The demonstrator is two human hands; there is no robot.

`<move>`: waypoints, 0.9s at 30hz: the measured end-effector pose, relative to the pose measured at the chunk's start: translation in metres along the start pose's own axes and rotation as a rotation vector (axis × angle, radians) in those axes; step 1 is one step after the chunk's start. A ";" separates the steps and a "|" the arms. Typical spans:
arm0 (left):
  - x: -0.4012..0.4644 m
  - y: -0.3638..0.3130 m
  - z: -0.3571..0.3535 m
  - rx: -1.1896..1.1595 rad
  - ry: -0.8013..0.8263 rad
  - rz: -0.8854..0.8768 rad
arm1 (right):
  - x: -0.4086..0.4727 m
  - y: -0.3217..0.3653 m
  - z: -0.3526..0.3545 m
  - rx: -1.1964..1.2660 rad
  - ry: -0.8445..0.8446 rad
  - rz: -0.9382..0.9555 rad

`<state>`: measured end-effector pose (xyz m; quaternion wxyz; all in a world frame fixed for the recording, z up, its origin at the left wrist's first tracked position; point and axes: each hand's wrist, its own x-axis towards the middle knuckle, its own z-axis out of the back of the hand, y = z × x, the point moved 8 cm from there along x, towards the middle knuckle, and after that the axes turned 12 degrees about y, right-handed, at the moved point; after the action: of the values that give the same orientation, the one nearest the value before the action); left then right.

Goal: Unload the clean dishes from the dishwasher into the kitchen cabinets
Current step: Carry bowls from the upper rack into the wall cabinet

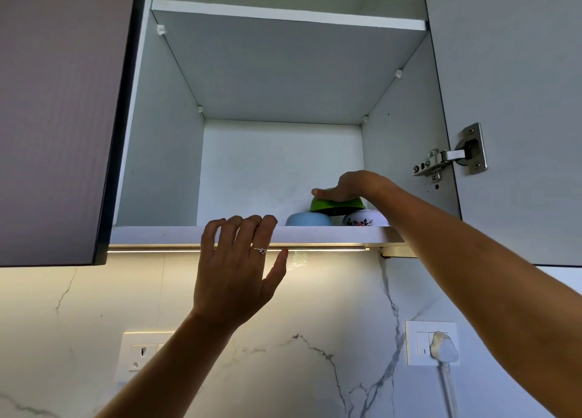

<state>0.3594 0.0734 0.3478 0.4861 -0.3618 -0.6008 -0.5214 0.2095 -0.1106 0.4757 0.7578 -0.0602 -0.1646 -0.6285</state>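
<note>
An open white wall cabinet fills the upper view. On its bottom shelf stand an upturned blue bowl and an upturned white floral bowl. A green bowl, also upside down, sits on top of the two. My right hand lies flat on the green bowl's base with straight fingers. My left hand reaches up from below, its fingertips curled over the shelf's front edge to the left of the bowls.
The cabinet door stands open at the right with a metal hinge. A closed dark door is at the left. An upper shelf spans the cabinet. The marble backsplash below carries sockets and a white plug.
</note>
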 end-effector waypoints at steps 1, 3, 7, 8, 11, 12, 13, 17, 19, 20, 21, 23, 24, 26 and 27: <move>0.000 0.000 0.000 -0.002 0.015 0.004 | -0.003 -0.003 0.003 -0.009 -0.039 0.002; 0.000 0.000 0.002 -0.009 0.049 0.013 | -0.023 -0.006 0.009 -0.023 -0.112 0.020; 0.002 0.000 0.005 -0.034 0.138 0.037 | -0.051 -0.015 0.017 -0.081 -0.201 0.046; 0.001 -0.002 0.006 -0.040 0.157 0.043 | -0.059 -0.018 0.015 -0.097 -0.215 0.058; 0.000 -0.003 0.008 -0.053 0.208 0.052 | -0.085 -0.021 0.017 -0.152 -0.260 0.088; -0.001 -0.003 0.008 -0.051 0.231 0.050 | -0.094 -0.022 0.018 -0.179 -0.273 0.091; -0.002 -0.004 0.009 -0.053 0.256 0.044 | -0.103 -0.025 0.017 -0.203 -0.278 0.087; -0.007 -0.008 0.009 -0.063 0.326 0.043 | -0.137 -0.031 0.018 -0.241 -0.313 0.091; -0.011 -0.012 0.013 -0.100 0.349 0.053 | -0.154 -0.034 0.016 -0.240 -0.319 0.107; -0.014 -0.017 0.017 -0.115 0.358 0.043 | -0.165 -0.037 0.013 -0.241 -0.319 0.114; -0.018 -0.022 0.019 -0.122 0.361 0.019 | -0.173 -0.037 0.010 -0.244 -0.322 0.127; -0.029 -0.038 0.028 -0.133 0.361 -0.056 | -0.192 -0.039 0.003 -0.267 -0.322 0.142; -0.036 -0.047 0.033 -0.129 0.358 -0.102 | -0.202 -0.039 -0.001 -0.276 -0.321 0.149; -0.052 -0.067 0.042 -0.117 0.366 -0.198 | -0.225 -0.042 -0.010 -0.275 -0.313 0.155; -0.059 -0.077 0.045 -0.113 0.383 -0.247 | -0.235 -0.043 -0.014 -0.276 -0.315 0.161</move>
<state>0.2929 0.1066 0.2706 0.5026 -0.2065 -0.5071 -0.6690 0.1332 0.0954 0.3816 0.7549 -0.2737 -0.1880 -0.5655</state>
